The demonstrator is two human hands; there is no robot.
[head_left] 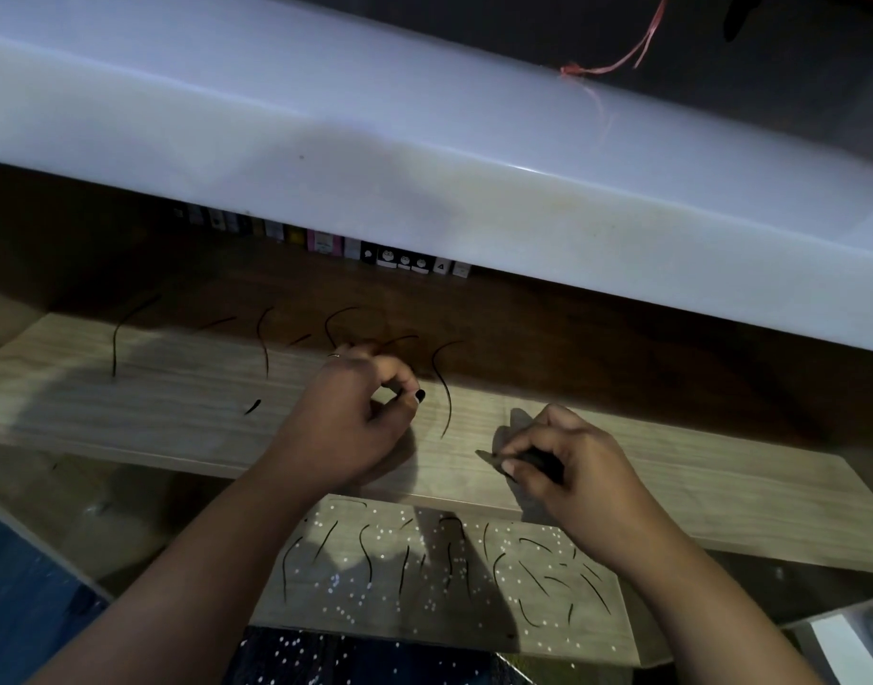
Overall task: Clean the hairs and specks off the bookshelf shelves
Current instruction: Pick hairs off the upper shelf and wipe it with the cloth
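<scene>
Both hands work over a pale wood-grain shelf board (152,402) in a dim room. The left hand (345,422) is curled, thumb meeting fingertips; I cannot tell if it pinches anything. The right hand (577,467) grips a dark slender thing (538,459). Dark curved hairs (446,388) lie between and left of them. Below the wrists, a lower shelf (597,630) carries white specks (424,605). Beyond the hands are a glossy white ledge (424,155) and book spines (399,257).
</scene>
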